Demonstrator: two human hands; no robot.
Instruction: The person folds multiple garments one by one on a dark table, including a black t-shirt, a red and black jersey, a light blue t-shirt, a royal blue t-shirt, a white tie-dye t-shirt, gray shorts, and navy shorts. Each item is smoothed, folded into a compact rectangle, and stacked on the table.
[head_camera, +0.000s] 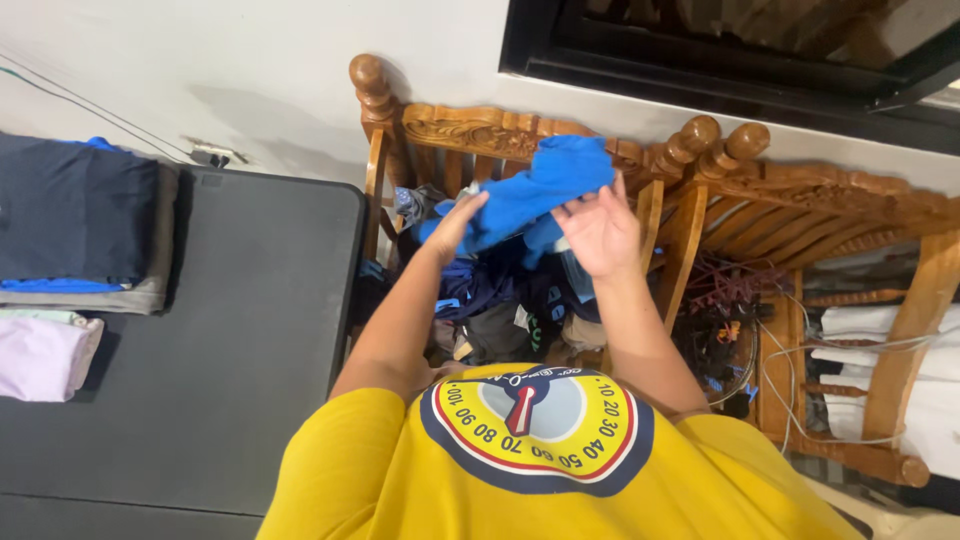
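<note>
Both my hands hold up a bright blue garment (540, 190) above a carved wooden chair (480, 130). My left hand (455, 225) grips its lower left part. My right hand (598, 232) holds the right side with the palm turned toward me and fingers spread. Under the garment, the chair seat carries a heap of dark and mixed clothes (505, 310). The garment is bunched, so its kind cannot be told.
A dark grey table (230, 340) lies at the left with folded stacks: dark blue (75, 210) over grey, and pale pink (45, 355). A second wooden chair (880, 300) at the right holds white cloth, cables and hangers. White wall and dark window frame behind.
</note>
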